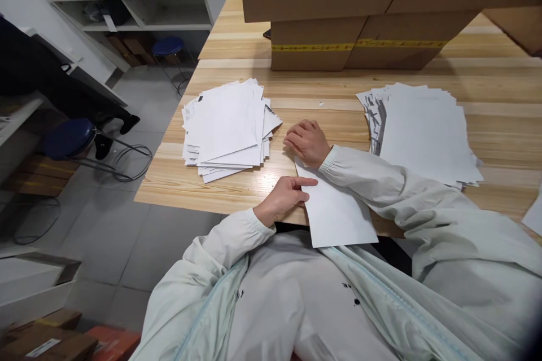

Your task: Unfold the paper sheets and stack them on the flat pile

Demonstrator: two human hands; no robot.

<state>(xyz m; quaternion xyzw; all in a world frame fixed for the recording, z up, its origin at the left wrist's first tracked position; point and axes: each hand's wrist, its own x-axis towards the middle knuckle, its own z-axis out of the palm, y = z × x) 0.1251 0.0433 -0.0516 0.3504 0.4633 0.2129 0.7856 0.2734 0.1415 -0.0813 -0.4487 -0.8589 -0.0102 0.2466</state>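
Note:
A single white sheet of paper (339,208) lies in front of me and overhangs the near edge of the wooden table (237,192). My left hand (285,196) pinches the sheet's left edge, forefinger stretched across the paper. My right hand (307,141) rests knuckles-up on the sheet's far corner, fingers curled against it. A loose stack of folded white papers (226,127) sits just left of my right hand. A second, fanned stack of white sheets (423,130) lies to the right, beyond my right sleeve.
Large cardboard boxes (355,39) with yellow tape stand at the table's far side. Left of the table are a blue stool (70,138), another person's dark legs (84,101), white shelving (148,5) and cables on the floor. Cartons (46,341) lie bottom left.

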